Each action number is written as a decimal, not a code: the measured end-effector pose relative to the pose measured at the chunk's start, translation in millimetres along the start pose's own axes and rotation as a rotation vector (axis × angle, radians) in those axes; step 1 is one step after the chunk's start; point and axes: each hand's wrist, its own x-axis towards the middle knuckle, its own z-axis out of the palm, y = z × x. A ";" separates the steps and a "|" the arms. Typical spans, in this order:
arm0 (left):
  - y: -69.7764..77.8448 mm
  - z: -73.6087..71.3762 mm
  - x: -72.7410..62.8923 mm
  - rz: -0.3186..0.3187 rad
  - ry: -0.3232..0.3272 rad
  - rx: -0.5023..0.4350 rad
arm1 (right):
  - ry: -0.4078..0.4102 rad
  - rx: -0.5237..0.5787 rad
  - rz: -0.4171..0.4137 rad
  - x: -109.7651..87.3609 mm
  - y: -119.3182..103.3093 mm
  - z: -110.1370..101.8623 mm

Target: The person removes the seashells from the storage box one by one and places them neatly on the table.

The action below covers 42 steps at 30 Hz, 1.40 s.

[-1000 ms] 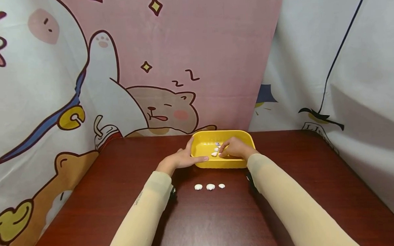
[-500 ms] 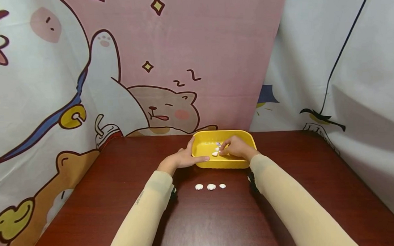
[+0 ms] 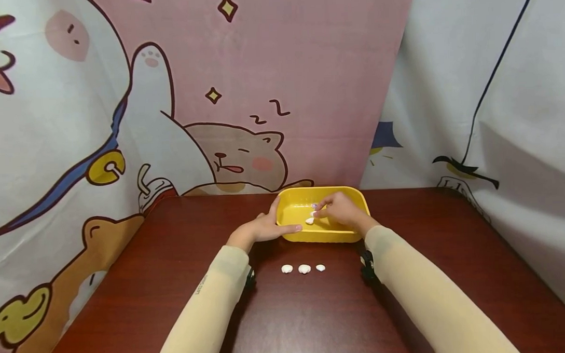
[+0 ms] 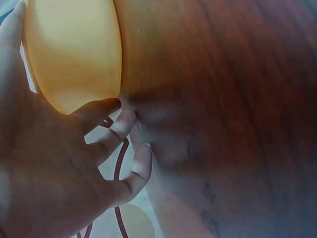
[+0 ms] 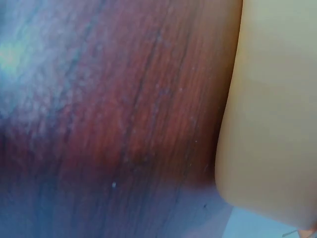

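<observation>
The left hand (image 3: 261, 230) steadies the yellow tray (image 3: 344, 195), fingers curled round its rim; the right hand (image 3: 342, 211) pinches a shell (image 3: 314, 213) inside. Likely next: carrying it to the shell row (image 3: 304, 268) on the desk (image 3: 174, 284).

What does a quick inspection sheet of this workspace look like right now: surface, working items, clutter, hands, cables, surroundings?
Surface: dark red-brown wooden table, no spills seen.
Working items: yellow tray at the far middle, a few small shells inside; three white shells in a row on the table in front of it.
Clutter: nothing seen.
Hands: left hand grips the tray's left end; right hand is inside the tray, fingertips pinching a shell.
Cables: nothing seen; small black wrist devices at both sleeves.
Surroundings: cartoon-printed fabric backdrop behind and at both sides.
</observation>
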 end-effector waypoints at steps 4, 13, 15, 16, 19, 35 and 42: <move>1.0 1.4 0.8 0.008 -0.009 -0.002 | 0.044 -0.015 -0.023 -2.6 0.1 -0.2; 1.0 2.7 1.3 -0.004 -0.015 -0.006 | 0.239 -0.058 -0.045 -13.2 -6.9 -6.8; 0.5 3.2 1.4 -0.006 -0.019 -0.010 | 0.262 -0.062 -0.036 -16.9 -7.7 -8.7; -0.2 3.4 1.6 -0.008 -0.019 -0.012 | 0.266 -0.062 -0.035 -18.6 -8.4 -9.6; -1.3 3.1 0.1 -0.018 -0.013 -0.013 | 0.258 -0.069 -0.039 -24.4 -13.3 -12.1; 0.0 -0.1 -2.0 -0.004 0.003 -0.028 | 0.138 -0.030 0.014 -87.3 -52.8 -30.5; 2.0 -0.2 -1.5 0.004 0.006 -0.039 | 0.069 0.024 0.019 -115.4 -56.7 -35.5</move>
